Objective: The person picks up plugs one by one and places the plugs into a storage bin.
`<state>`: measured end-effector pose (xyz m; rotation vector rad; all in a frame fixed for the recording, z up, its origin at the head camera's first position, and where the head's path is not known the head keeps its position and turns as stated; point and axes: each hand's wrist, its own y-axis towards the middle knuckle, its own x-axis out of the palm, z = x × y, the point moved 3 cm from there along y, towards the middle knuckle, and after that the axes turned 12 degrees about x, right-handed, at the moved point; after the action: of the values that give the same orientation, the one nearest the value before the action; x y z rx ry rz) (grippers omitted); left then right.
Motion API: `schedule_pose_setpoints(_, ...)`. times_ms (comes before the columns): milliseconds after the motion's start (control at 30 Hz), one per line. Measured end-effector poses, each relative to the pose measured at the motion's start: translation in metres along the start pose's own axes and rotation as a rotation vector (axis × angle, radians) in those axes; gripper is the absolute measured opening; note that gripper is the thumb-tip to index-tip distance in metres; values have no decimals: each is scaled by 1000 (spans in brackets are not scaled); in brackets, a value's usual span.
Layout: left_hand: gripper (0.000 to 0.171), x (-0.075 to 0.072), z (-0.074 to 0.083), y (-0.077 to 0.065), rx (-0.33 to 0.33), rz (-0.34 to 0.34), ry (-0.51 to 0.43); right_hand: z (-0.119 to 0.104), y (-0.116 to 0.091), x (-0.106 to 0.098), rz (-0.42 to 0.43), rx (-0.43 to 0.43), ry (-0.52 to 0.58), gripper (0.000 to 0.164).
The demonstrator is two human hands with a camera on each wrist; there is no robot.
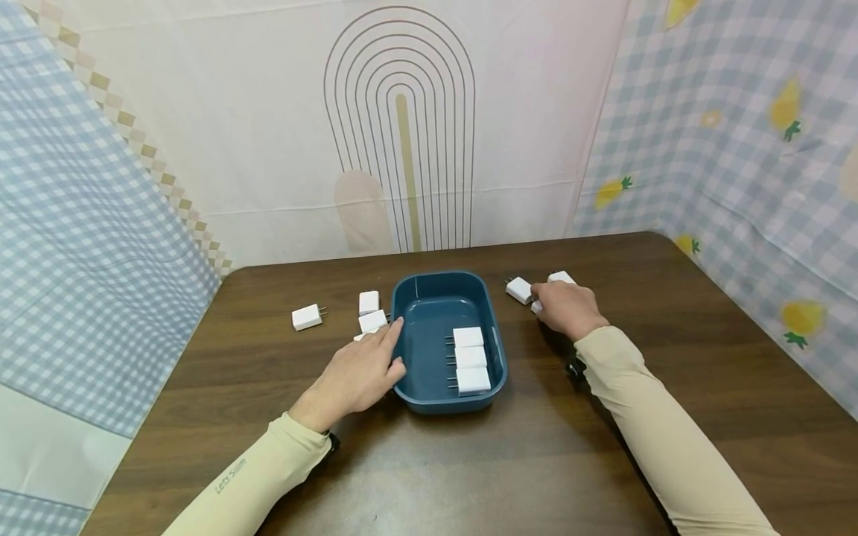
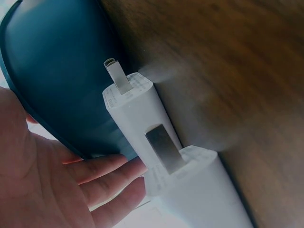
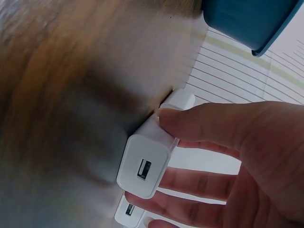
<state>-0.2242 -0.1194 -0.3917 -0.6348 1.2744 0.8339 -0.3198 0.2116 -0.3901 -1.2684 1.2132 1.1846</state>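
In the head view, my left hand [image 1: 355,376] lies over the left rim of a blue plastic bin [image 1: 445,407], fingers extended. Three white USB chargers [image 1: 471,357] lie in a row along the bin's right side, prongs pointing left. My right hand [image 1: 570,309], right of the bin, pinches a white USB charger [image 3: 135,154] between thumb and fingers, low at the tabletop; its USB port shows in the right wrist view. Another charger [image 1: 519,290] lies just left of that hand, and one more [image 1: 561,277] behind it.
Left of the bin, several white chargers lie on the brown wooden table [image 1: 221,387]: one apart [image 1: 307,317], others close to the bin wall, one partly hidden by my left hand. Patterned cloth [image 1: 268,134] hangs behind the table and at both sides.
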Motion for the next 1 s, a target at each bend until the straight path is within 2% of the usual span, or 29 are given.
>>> schedule_pose_setpoints(533,68,0,0,0,-2,0,-4,1,0,-1,12,-24,9,26)
schedule_pose_setpoints(1000,67,0,0,-1,0,7,-3,-7,-6,-10,25,-70,-5,29)
